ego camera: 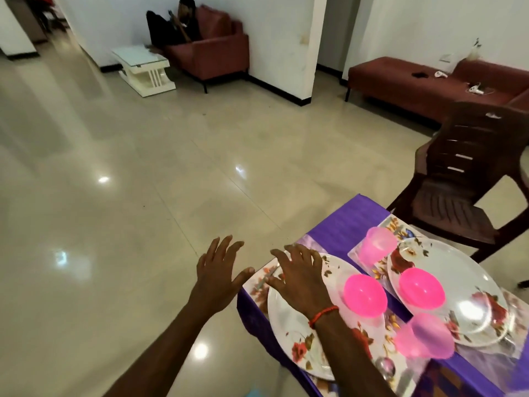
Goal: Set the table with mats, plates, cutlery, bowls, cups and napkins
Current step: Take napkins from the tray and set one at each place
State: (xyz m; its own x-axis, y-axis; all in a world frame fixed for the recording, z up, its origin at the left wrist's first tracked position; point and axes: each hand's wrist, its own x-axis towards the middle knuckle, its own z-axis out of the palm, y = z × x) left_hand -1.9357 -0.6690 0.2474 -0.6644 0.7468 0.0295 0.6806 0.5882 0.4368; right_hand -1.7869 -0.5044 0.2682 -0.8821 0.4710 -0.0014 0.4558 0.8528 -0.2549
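Observation:
A small table with a purple cloth [340,224] stands at the lower right. Two white floral plates lie on floral mats: the near plate [289,328] and the far plate [458,270]. Each plate carries a pink bowl, the near bowl [365,295] and the far bowl [420,287]. Two pink cups stand by them, one cup [375,249] at the back and another cup [423,336] at the front. A piece of cutlery [267,275] lies on the mat left of the near plate. My right hand [297,275] hovers with spread fingers over that plate's left rim. My left hand [220,270] is spread above the floor beside the table.
A dark brown plastic chair [463,173] stands behind the table on the right. A shiny tiled floor [128,181] fills the left. A person sits on a red sofa [211,53] at the back, next to a white coffee table [143,67]. A red bench [429,84] is far right.

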